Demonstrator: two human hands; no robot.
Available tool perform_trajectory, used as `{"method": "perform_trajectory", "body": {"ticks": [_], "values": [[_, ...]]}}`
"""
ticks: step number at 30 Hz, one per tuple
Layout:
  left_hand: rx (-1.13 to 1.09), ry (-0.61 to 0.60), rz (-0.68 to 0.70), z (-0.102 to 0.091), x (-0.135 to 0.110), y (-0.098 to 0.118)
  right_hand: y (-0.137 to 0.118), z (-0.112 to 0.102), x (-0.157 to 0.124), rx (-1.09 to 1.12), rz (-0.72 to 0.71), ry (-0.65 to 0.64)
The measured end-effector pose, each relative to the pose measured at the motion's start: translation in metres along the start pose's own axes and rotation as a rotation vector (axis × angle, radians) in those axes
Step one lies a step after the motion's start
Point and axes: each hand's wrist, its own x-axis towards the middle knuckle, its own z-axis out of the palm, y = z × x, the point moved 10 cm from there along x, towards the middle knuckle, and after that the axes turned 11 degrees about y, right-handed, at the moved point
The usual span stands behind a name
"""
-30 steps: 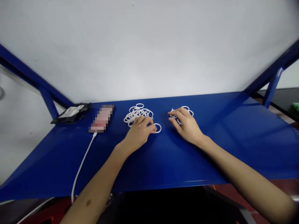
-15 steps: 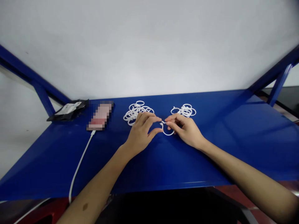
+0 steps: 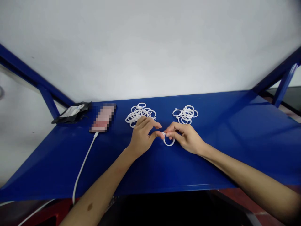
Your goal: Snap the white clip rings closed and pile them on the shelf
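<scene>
A thin white plastic ring (image 3: 169, 145) is pinched at its top by the thumb and fingertips of my right hand (image 3: 185, 136). Its loop hangs below the fingers, and the part between the fingertips is hidden. Beside it, my left hand (image 3: 144, 135) has its thumb and index finger apart, the thumb tip at the ring's upper left, touching or very close. Behind my left hand lies a pile of white rings (image 3: 138, 112), partly covered by the knuckles. A smaller pile of similar rings (image 3: 187, 114) rests just beyond my right hand.
Both hands are over a blue metal table (image 3: 150, 175). On the left lie a blurred-out phone (image 3: 102, 118) with a white cable (image 3: 82, 166) and a black plastic packet (image 3: 72, 112). Blue frame bars (image 3: 48, 99) rise at the sides, with a pale wall (image 3: 150, 50) behind.
The ring's ends, apart with a gap before, have come together at the top. Both hands have shifted slightly toward me, and my left index finger has lifted off the ring.
</scene>
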Motion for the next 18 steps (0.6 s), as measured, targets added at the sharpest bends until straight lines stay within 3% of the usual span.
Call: {"method": "perform_trajectory", "body": {"ticks": [5,9,13,18], "values": [[0.010,0.008,0.034,0.001,-0.003,0.004,-0.019,-0.001,-0.005,-0.090,-0.148,0.023],[0.097,-0.036,0.026,0.006,-0.003,-0.014,-0.026,-0.010,-0.001,-0.282,-0.234,0.124],[0.385,-0.093,-0.050,0.010,-0.004,-0.043,-0.027,-0.043,0.008,-0.490,-0.314,0.332],[0.596,-0.265,-0.087,0.024,-0.014,-0.062,0.000,-0.085,0.021,-0.642,-0.217,0.505]]}}
